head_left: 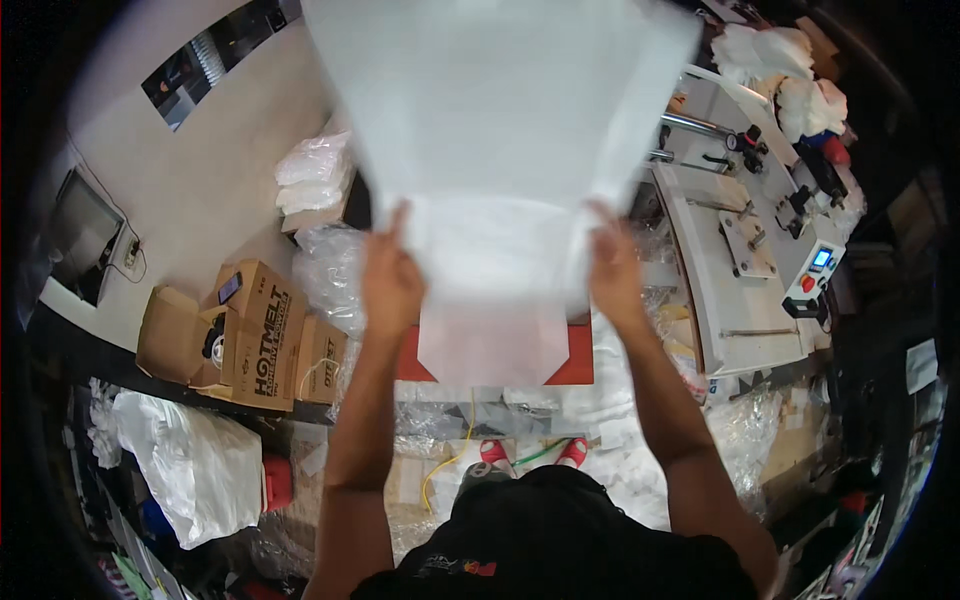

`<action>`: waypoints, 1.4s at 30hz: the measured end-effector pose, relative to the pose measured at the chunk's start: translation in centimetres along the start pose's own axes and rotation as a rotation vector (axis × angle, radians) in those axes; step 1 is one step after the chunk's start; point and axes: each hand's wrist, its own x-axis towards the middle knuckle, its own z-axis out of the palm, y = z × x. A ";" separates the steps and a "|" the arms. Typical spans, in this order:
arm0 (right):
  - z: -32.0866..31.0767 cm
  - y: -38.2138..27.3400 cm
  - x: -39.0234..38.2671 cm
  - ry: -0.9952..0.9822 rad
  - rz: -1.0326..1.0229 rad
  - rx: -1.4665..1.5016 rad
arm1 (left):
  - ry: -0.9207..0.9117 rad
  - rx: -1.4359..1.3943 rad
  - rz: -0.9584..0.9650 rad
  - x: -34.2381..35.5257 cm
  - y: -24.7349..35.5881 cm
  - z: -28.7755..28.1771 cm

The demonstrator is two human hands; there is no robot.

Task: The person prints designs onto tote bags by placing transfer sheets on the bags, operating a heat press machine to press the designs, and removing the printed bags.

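A large white sheet or flat fabric piece [505,130], blurred by motion, is held up in front of me. My left hand [393,265] grips its lower left side and my right hand [613,262] grips the right side at about the same height, both with fingers closed on it. Below and partly behind it, a pale pinkish flat piece [492,350] lies on a red rectangular platen [580,360]. The far end of the white piece runs out of view at the top.
A white press machine [735,310] with a control box stands at the right. At left are cardboard boxes [215,330], a phone on them, plastic-wrapped bundles [320,260] and a wall screen [90,235]. A white sack [190,460] and red container [276,480] sit lower left.
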 end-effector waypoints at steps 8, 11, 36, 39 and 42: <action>11.5 7.6 -8.7 -0.349 0.326 -0.247 | -0.559 0.285 -0.434 -13.2 -9.6 8.1; 11.7 7.9 -9.4 -0.252 0.282 -0.239 | -0.495 0.275 -0.407 -13.5 -9.6 7.8; 24.2 13.3 9.0 -0.286 -0.142 -0.573 | -0.572 0.232 0.022 -9.0 -8.2 14.5; 27.8 11.0 12.1 -0.319 -0.013 -0.552 | -0.608 0.243 -0.012 -9.4 -8.9 14.0; 30.5 11.4 15.3 -0.319 0.119 -0.554 | -0.625 0.235 -0.015 -8.9 -8.8 14.5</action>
